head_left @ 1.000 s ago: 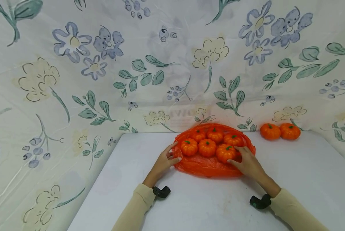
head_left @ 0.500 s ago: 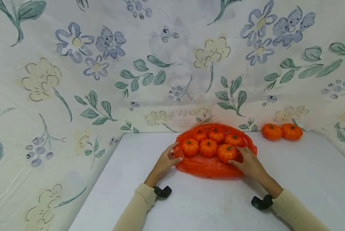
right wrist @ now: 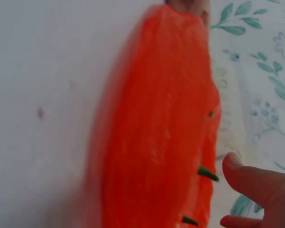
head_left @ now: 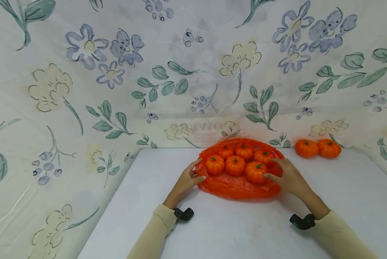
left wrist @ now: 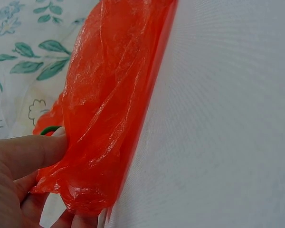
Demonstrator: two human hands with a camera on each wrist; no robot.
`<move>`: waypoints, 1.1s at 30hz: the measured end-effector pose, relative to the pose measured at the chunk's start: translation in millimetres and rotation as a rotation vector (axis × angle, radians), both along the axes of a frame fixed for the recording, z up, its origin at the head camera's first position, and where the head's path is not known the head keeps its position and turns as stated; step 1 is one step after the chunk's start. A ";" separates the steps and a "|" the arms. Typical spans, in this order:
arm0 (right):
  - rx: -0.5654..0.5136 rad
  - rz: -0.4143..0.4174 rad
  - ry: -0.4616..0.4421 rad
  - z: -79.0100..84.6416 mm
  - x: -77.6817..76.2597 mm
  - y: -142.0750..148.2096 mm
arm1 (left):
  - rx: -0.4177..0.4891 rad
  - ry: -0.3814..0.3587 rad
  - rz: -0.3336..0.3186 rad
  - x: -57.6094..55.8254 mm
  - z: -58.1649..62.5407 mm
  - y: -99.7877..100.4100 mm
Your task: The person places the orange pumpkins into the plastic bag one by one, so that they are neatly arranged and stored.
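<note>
An orange-red plastic bag (head_left: 235, 189) lies spread on the table with several small orange pumpkins (head_left: 235, 166) in its mouth, their green stems up. At the bag's left edge my left hand (head_left: 184, 182) grips the plastic. Thumb and fingers hold the rim between them in the left wrist view, where crumpled film (left wrist: 97, 142) fills the space past the thumb. My right hand (head_left: 290, 180) hovers at the bag's right side, beside the front right pumpkin (head_left: 256, 172). In the right wrist view its thumb (right wrist: 247, 180) stands apart from the bag and the fingers hold nothing.
Two more pumpkins (head_left: 318, 148) sit side by side at the table's back right, outside the bag. The white table (head_left: 226, 230) ends at a floral cloth (head_left: 180, 72) hanging behind it. Dark cameras (head_left: 184, 214) are strapped to both wrists.
My right hand has let go of the front right pumpkin and drawn back to the right. The left hand keeps its hold on the bag. The head view has shifted slightly.
</note>
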State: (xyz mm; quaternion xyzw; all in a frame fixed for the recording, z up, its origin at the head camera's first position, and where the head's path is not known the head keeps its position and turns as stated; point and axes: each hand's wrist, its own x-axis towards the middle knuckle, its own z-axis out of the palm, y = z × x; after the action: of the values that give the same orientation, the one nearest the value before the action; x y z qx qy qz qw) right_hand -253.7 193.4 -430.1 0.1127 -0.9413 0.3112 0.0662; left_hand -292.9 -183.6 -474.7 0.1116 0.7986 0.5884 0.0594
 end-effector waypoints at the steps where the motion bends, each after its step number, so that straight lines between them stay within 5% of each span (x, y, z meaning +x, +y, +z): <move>1: -0.003 -0.002 0.005 3.3 0.0 3.7 | 0.001 0.000 -0.001 0.3 0.0 0.3; 10: -0.007 -0.054 0.006 24.3 -10.0 48.5 | -0.004 0.004 -0.003 0.6 0.5 0.9; 23: -0.066 -0.292 -0.043 35.0 -42.4 131.5 | -0.011 0.000 0.010 2.2 0.4 0.3; 33: -0.189 -0.376 -0.203 26.5 -62.0 181.7 | 0.023 -0.001 -0.009 0.3 -0.1 1.9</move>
State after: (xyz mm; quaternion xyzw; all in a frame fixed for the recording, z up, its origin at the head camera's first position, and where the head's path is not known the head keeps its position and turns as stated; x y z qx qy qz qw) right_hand -315.6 375.1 -403.6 -0.1031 -0.9142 0.3901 0.0383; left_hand -292.6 -181.7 -474.9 0.1156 0.7913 0.5973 0.0608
